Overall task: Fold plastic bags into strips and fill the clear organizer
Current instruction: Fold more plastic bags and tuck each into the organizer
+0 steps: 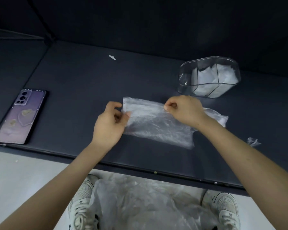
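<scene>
Fingers [170, 106] of left hand [110, 123] and right hand [184, 110] pinch the far edge of the clear plastic bag [158, 128], which lies long axis left-to-right on the dark tabletop [90, 80]. The fold likely comes toward the body. Clear oval organizer [184, 83] sits nearer the right hand.

Seemingly "36" on both sneaker tongues [230, 214]

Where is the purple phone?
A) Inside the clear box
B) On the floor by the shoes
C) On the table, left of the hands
C: the phone lies flat on the table, left of the left hand, which together with the right hand pinches the plastic bag.
</scene>
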{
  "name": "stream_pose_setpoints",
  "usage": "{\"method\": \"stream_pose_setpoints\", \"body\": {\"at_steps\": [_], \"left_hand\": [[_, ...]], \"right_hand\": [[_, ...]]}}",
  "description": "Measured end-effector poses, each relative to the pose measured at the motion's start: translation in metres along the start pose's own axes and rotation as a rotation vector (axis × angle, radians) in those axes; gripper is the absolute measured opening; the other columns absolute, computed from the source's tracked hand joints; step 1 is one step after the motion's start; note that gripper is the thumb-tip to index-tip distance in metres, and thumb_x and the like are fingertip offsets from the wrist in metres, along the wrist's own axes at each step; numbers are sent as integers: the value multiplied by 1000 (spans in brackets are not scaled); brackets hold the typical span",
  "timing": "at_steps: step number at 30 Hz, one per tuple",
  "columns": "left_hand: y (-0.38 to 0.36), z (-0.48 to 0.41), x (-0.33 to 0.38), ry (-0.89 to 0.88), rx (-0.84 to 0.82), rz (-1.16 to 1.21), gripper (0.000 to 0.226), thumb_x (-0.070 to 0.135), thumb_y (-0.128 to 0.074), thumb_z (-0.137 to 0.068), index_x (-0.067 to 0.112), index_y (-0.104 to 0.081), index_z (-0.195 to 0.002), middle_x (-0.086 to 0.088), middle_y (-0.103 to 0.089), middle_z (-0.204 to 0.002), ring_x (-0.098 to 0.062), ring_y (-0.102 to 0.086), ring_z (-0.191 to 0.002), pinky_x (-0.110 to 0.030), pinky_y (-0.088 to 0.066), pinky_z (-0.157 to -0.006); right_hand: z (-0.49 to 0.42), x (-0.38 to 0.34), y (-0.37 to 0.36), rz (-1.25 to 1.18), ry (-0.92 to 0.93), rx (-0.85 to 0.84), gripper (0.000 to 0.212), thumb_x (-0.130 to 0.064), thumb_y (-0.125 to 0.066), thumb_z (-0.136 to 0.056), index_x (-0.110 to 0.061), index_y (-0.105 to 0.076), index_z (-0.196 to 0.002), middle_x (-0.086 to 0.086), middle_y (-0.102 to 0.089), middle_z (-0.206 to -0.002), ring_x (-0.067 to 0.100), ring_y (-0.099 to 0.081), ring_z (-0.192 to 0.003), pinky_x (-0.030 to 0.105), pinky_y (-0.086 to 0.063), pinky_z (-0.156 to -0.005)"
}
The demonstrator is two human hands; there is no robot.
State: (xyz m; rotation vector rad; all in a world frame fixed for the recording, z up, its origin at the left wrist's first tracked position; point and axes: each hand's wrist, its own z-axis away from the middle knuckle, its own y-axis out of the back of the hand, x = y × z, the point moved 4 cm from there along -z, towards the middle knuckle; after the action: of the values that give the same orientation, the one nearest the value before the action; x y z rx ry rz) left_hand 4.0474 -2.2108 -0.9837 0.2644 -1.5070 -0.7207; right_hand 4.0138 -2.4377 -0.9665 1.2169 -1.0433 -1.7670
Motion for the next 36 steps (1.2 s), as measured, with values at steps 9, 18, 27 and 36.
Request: {"method": "stream_pose_setpoints", "body": {"at_steps": [9, 18, 27, 36], "left_hand": [[-29, -9, 26, -640, -33, -629, 45, 29, -38, -97, 1, -60, -126, -17, -57, -133, -36, -51, -126, -42, -35, -111], [-61, -15, 1, -469, -315, -800, 69, 60, 6, -89, 23, 11, -148, -7, 7, -162, -20, 14, -148, -33, 15, -118], [-61, -13, 2, -478, -291, -780, 79, 63, -3, -89, 15, 2, -151, -7, 2, -161, -18, 10, -148, -35, 9, -120], [-61, -15, 2, -463, -293, -816, 82, 64, 5, -86, 16, 4, -153, -2, 17, -155, -17, 16, -146, -35, 11, -120]], "right_hand": [[-9, 2, -2, 7, -4, -31, 21, -25, -51, -96, -22, -72, -99, -7, -69, -102, 18, -60, -99, 28, -41, -76], [3, -2, 1, 194, 12, 91, 28, -26, -54, -94, -14, -66, -116, 5, -67, -110, 29, -58, -105, 35, -45, -83], [39, -1, -63, 302, 142, 137, 62, -44, -21, -99, -7, -40, -144, 12, -38, -151, 26, -32, -142, 51, -16, -117], [94, 90, -22, 342, -215, 293, 76, -52, -4, -98, 0, -35, -145, 18, -33, -152, 31, -29, -143, 54, -9, -117]]}}
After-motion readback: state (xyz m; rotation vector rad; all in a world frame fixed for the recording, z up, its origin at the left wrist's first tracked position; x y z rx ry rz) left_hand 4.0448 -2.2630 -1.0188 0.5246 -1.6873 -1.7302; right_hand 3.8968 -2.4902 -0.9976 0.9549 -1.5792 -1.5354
